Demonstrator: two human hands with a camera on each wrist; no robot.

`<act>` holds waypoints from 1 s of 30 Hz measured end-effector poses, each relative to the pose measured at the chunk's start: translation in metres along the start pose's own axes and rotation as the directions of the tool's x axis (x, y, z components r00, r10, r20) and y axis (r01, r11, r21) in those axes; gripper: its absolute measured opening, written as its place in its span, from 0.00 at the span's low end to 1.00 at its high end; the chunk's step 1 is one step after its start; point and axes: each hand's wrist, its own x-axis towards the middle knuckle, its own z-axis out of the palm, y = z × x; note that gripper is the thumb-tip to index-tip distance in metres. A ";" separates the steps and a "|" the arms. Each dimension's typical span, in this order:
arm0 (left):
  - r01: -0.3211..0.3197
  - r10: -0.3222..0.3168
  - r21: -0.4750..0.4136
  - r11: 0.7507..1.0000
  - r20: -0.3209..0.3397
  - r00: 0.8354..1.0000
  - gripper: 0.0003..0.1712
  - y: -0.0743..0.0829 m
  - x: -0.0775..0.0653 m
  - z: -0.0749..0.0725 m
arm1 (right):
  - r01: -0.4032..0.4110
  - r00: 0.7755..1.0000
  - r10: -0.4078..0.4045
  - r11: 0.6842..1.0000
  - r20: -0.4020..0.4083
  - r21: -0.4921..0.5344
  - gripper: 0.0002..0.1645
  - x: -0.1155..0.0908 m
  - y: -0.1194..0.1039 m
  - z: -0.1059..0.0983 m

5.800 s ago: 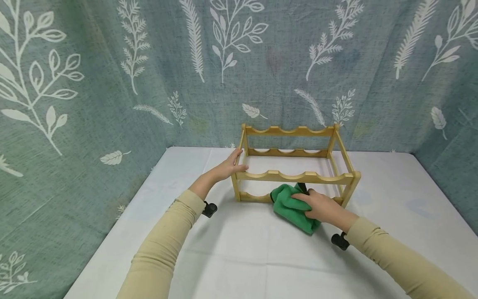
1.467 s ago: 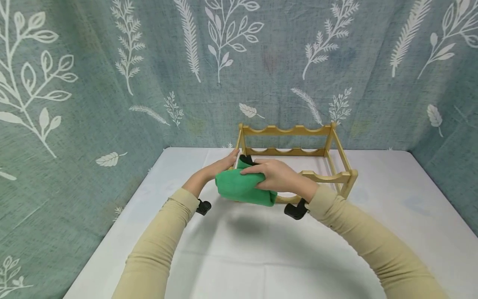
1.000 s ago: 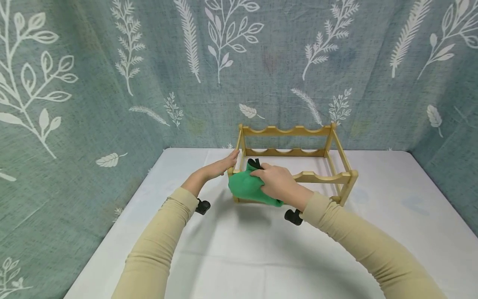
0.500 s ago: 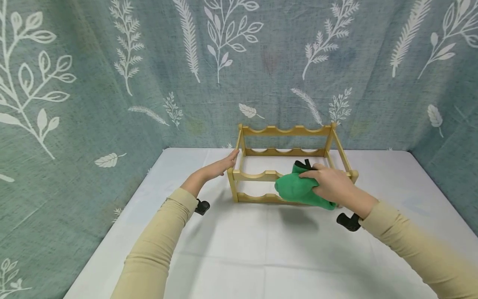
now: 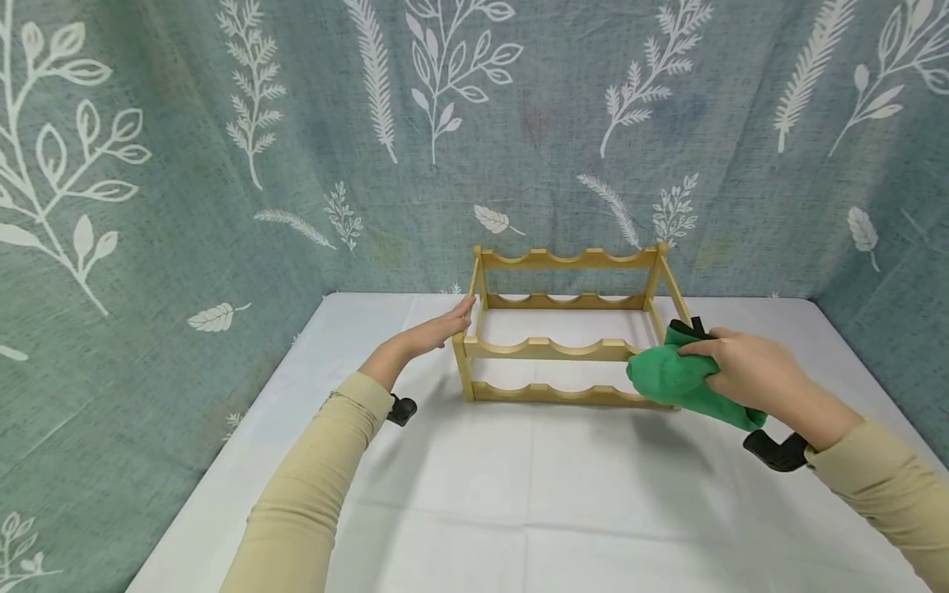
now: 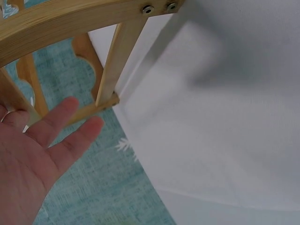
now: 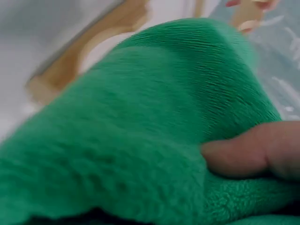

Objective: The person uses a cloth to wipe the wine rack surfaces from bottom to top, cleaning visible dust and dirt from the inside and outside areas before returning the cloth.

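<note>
A blue-green curtain (image 5: 534, 202) printed with white leaves and sprigs hangs behind and to both sides of a desk (image 5: 460, 519) spread with white cloth. Near the desk's far edge stands a pale wooden rack (image 5: 549, 350), upright, its front and back rails cut into rows of shallow scallops. Beige sleeves (image 5: 304, 486) cover both of a person's forearms. A folded green towel (image 5: 670, 375) with black trim is held off the desk at the rack's right front corner, hiding it from the head camera; whether the two touch cannot be told. The person's hands are well apart. The right hand (image 5: 756, 371) is clamped on the towel, thumb pressed into the pile. The left hand (image 5: 433, 332) is at the rack's left end, fingers extended and spread. A small black device (image 5: 403, 410) sits at each wrist. Two metal bolt heads (image 6: 148, 9) show in the rack's wood.
</note>
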 end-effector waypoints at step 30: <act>0.006 -0.008 -0.043 0.999 -0.044 0.999 0.43 -0.002 -0.002 0.006 | -0.088 0.978 0.118 0.981 -0.171 0.174 0.31 0.062 -0.002 -0.047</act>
